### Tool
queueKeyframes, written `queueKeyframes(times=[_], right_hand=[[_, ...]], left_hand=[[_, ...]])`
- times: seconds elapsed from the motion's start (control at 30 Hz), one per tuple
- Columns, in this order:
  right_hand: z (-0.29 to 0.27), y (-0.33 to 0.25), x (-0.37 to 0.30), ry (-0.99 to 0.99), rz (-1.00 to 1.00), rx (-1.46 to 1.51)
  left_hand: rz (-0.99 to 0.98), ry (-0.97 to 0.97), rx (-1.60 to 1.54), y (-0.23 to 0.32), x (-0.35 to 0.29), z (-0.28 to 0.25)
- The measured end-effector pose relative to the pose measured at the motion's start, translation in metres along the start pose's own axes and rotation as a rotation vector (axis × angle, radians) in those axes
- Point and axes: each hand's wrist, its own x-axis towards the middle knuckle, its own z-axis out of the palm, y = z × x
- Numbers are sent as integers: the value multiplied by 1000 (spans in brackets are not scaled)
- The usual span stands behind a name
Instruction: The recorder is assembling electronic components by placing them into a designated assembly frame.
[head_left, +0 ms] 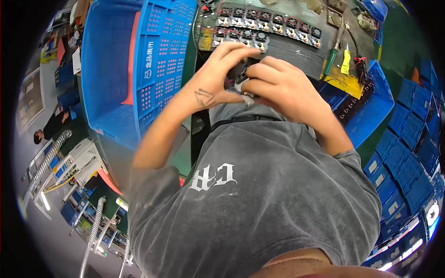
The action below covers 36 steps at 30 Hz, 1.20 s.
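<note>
Close to my waist, both hands are curled around a small dark part (237, 76) with a shiny, light-coloured lower end. Most of it is hidden by my fingers, so its exact kind is unclear. My left hand (214, 76) bends round its left side, thumb below and fingers above. From the other side, my right hand (280, 82) closes its fingertips on the part. Just beyond my hands, rows of small black fan modules (264, 19) with red wires and white-and-red pieces lie on the dark bench (296, 58).
At left stands a large blue perforated crate (160, 69). A green-handled tool (331, 62), a yellow tag (346, 64) and pliers-like handles lie on the bench's right. Another blue crate (382, 99) holds dark parts. Stacked blue bins (403, 139) line the far right; a person (55, 124) is far left.
</note>
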Motion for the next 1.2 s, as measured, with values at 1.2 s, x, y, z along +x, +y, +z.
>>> queueKeyframes(times=[1.2], right_hand=[[144, 187, -88, 257, 587, -270]], left_hand=[[-402, 383, 388, -225, 87, 106]])
